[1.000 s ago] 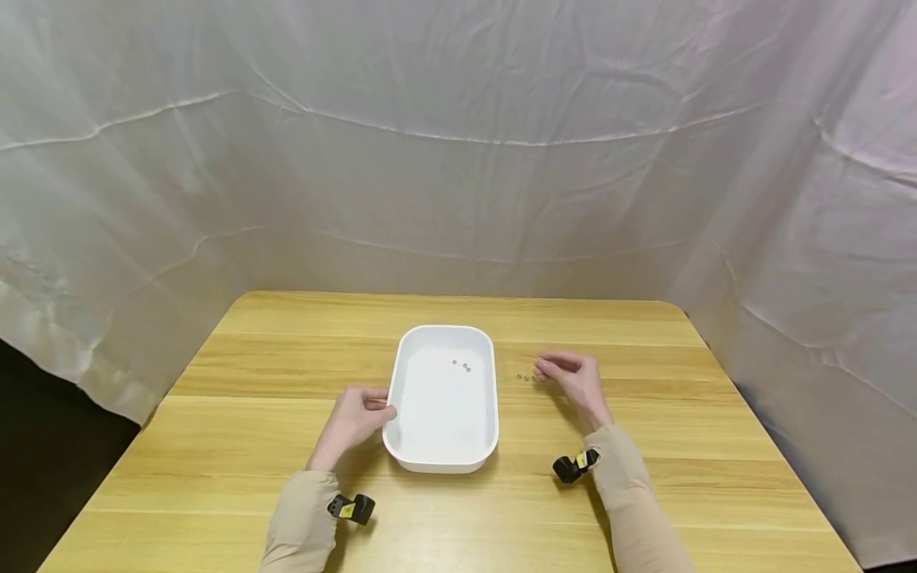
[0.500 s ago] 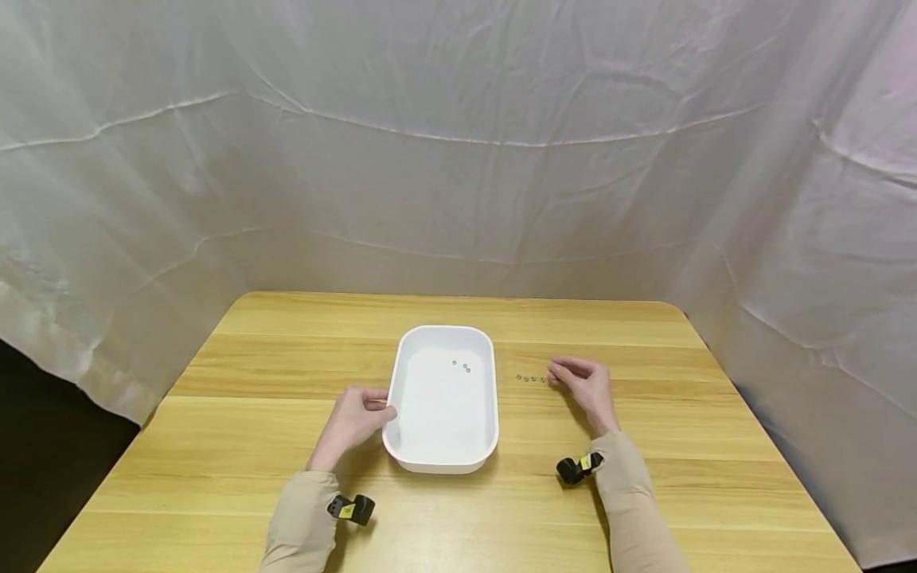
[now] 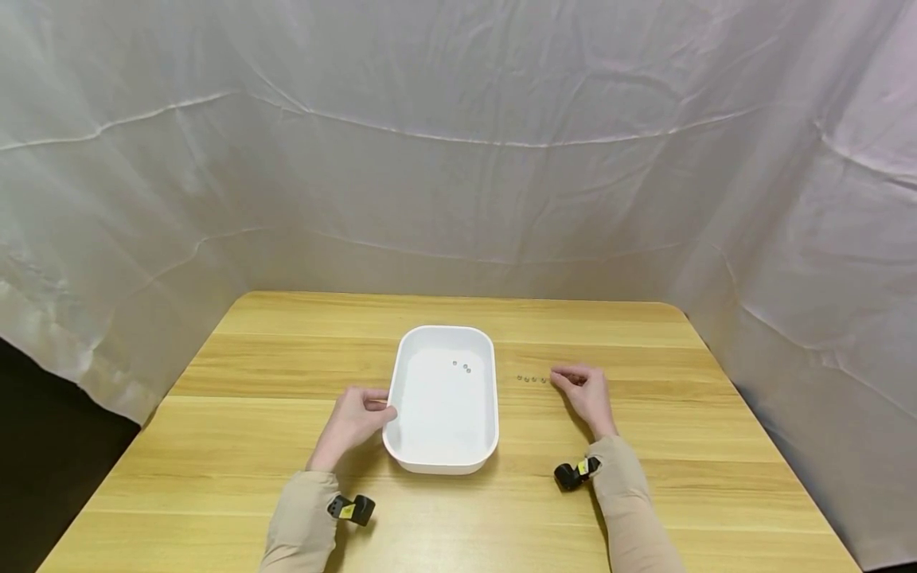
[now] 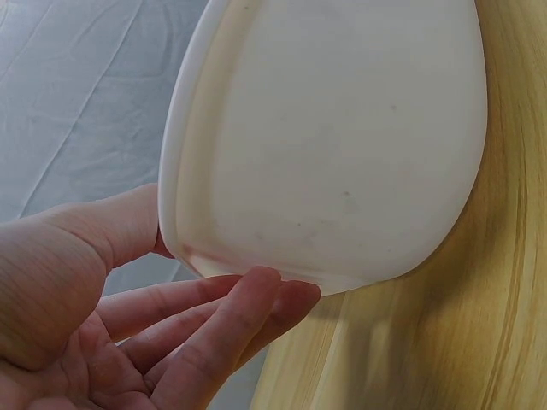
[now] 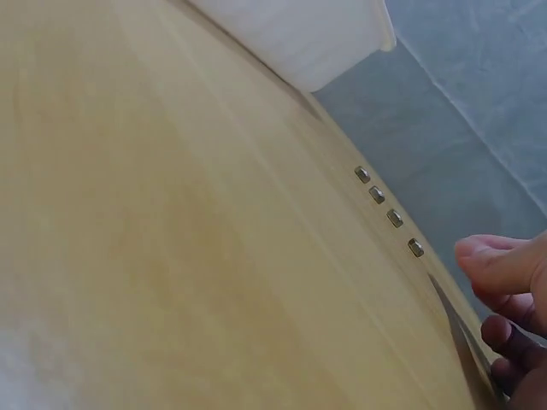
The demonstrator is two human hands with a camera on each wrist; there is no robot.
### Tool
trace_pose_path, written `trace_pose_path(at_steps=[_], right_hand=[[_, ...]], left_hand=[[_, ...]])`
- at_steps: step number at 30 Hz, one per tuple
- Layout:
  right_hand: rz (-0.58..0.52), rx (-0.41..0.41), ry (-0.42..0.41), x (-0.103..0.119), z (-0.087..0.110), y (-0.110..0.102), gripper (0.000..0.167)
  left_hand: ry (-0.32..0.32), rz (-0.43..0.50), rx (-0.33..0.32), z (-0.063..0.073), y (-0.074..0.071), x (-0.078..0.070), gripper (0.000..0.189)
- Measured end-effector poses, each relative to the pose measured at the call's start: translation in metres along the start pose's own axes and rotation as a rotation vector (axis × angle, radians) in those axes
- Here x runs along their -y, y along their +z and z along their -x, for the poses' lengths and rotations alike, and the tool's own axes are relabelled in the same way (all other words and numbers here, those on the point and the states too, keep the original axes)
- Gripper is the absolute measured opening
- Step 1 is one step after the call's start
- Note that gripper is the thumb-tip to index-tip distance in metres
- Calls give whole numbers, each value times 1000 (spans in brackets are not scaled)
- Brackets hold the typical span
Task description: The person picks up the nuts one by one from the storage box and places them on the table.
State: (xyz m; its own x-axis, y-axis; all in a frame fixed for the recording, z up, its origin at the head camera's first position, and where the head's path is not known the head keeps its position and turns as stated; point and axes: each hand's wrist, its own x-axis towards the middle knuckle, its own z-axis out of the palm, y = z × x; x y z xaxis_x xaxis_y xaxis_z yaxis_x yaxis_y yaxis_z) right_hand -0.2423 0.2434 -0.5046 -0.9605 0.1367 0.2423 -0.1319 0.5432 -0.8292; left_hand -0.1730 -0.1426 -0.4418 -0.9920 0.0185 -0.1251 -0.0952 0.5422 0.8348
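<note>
My left hand point(image 3: 354, 418) grips the left rim of a white rectangular tray point(image 3: 440, 464), thumb on one side and fingers on the other. In the left wrist view the fingertips point(image 4: 261, 282) lie at the tray's edge. Several small metal nuts point(image 3: 533, 380) form a short row on the table, right of the tray. At the row's right end, my right hand point(image 3: 589, 394) is low over the wood with thumb and forefinger drawn together. From the right wrist view I cannot tell whether a nut is between those fingertips point(image 5: 473, 248); the nearest visible nut point(image 5: 415, 247) lies just apart from them.
Three small nuts point(image 3: 466, 367) lie inside the tray toward its far right. The wooden table point(image 3: 272, 334) has a pale hanging cloth point(image 3: 458, 199) behind it and at both sides. A black wrist camera point(image 3: 351, 509) sits on each sleeve.
My right hand has moved slightly right, from over the row's right end to beside it, and then lowered, uncovering the rightmost nut. The left hand and tray have stayed still.
</note>
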Motion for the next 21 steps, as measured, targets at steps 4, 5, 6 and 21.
trace_pose_path(at_steps=[4,5,6,21], right_hand=[[65,13,-31,-3,0,1,17],[73,18,-33,-3,0,1,16],[77,21,-30,-3,0,1,16],[131,33,-57,-7,2,6,12]], left_hand=[[2,0,-2,0,0,0,41],[3,0,-3,0,1,0,41],[4,0,-3,0,1,0,41],[10,-1,-5,0,1,1,41]])
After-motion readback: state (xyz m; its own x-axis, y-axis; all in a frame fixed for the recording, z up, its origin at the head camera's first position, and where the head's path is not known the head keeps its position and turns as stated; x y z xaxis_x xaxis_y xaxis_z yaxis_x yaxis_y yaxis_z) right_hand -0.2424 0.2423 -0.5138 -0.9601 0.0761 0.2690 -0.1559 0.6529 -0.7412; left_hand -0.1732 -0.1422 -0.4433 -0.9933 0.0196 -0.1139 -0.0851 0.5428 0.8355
